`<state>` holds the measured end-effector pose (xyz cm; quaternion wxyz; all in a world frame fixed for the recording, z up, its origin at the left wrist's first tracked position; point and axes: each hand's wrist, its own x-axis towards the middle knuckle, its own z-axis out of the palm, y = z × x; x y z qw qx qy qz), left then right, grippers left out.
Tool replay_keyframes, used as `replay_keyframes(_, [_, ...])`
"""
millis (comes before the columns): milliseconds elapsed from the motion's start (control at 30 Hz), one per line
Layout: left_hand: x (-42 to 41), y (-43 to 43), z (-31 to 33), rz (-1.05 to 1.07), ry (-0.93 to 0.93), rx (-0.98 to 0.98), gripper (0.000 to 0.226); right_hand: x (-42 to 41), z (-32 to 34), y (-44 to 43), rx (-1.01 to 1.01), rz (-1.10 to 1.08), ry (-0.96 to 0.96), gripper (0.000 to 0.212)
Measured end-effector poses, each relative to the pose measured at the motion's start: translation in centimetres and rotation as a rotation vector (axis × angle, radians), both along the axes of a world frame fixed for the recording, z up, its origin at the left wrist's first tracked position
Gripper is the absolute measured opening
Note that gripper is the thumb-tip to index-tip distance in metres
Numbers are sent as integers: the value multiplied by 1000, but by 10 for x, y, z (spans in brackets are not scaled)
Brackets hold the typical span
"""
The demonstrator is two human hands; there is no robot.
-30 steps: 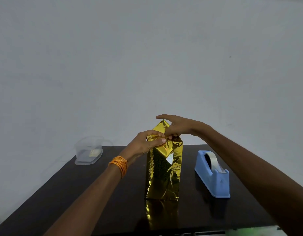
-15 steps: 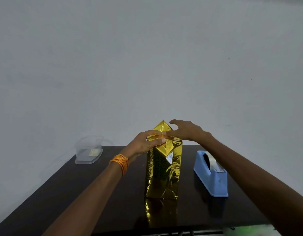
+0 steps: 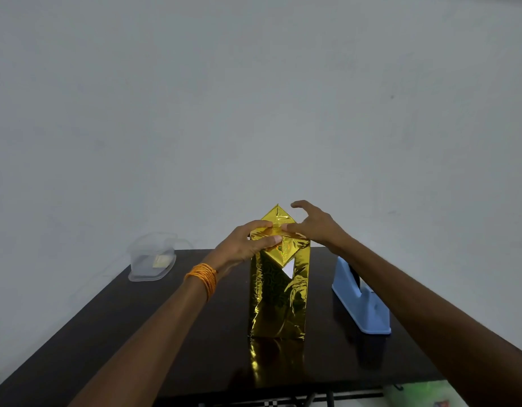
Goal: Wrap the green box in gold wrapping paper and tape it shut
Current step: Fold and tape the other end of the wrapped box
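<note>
the tall, upright gold-wrapped box (image 3: 279, 304), its shiny foil paper crinkled, stands in the middle of the dark glossy table (image 3: 136, 333) exactly where it stood a second ago, and no green shows anywhere through the paper. what has changed is the right hand (image 3: 315, 226). a moment back it lay low across the top of the box with its fingers down on the fold; now its fingers are raised, spread and loosely curled in the air, gripping nothing, and only the thumb looks to touch the top edge. the left hand (image 3: 248, 243), with orange thread wound round its wrist, has not let go: its fingers lie over the top and its thumb presses the near face, clamping the folded paper. the front triangular flap (image 3: 280, 254) lies down against the near side with a small white corner showing under it, while the rear triangular flap (image 3: 277, 214) stands straight up, unfolded. i'd say the top end is half closed, and the freed right hand looks set either to push that rear flap down or to go for the blue plastic tape dispenser (image 3: 362, 304) just beside the box on the right. a clear plastic container (image 3: 152, 258) sits at the far left corner.
</note>
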<state>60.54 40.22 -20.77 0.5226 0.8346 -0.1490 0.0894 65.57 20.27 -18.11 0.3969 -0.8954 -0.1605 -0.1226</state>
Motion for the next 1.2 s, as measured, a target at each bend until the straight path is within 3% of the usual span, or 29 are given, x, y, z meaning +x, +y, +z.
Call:
replay_keyframes(167, [1, -3, 1, -4, 5, 7, 54, -2, -10, -9, 145, -24, -15, 54])
replay_keyframes(300, [2, 0, -2, -1, 11, -10, 53, -12, -4, -6, 300, 111, 237, 56])
replay_keyframes(400, [3, -2, -3, -14, 21, -45, 54, -14, -9, -6, 336, 126, 261, 53])
replay_keyframes(567, [8, -4, 10, -68, 132, -313, 85, -17, -12, -3, 356, 138, 239, 49])
replay_keyframes(633, [10, -6, 18, -26, 137, -411, 81, -18, -13, -1, 370, 143, 234, 49])
replay_keyframes(767, [23, -11, 21, 99, 200, -352, 98, -18, -15, -2, 391, 144, 237, 49])
replay_keyframes(900, [27, -22, 22, 7, 334, -505, 78, -17, -19, -6, 416, 147, 237, 47])
replay_keyframes(1067, [26, -23, 18, 35, 323, -581, 58, -17, -20, -7, 398, 158, 241, 44])
replay_keyframes(1200, [21, -20, 15, -10, 362, -586, 69, -16, -19, -7, 391, 164, 251, 44])
